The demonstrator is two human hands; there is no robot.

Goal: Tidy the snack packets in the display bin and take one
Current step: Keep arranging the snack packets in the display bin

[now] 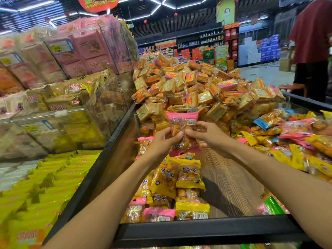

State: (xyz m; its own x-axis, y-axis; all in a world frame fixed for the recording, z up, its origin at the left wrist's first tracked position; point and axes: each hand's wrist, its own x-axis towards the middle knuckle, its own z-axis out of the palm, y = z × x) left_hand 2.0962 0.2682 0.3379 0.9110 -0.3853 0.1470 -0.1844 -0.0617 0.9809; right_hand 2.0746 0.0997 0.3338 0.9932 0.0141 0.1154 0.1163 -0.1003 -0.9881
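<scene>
Nearest to me is the black front rim of the display bin [206, 229], with a column of yellow and pink packets [188, 177] lying flat on its wood-grain floor, directly below the raised hands. Both forearms reach in over that rim.

Above the row, the left hand [161, 141] and right hand [210, 135] hold one pink-topped snack packet [182, 130] upright between them, clear of everything in the bin. The left fingers [177, 138] curl in on its left edge with the thumb pressed to the front; the right fingers pinch its right edge, thumb tip almost meeting the other thumb. So both sets of fingers are closed on that one packet, none spread wide.

I would judge this to be the taking step, or a check of the packet. To do it well, the grip should stay on the sealed margins, not on the brittle middle, and one hand should let go only once the other has it firmly.

To the right of the fingers lies a loose heap of mixed packets [296, 133], which still looks untidy. Beyond the fingers, behind a clear divider, rises a mound of orange wrapped biscuits [197, 83].
</scene>
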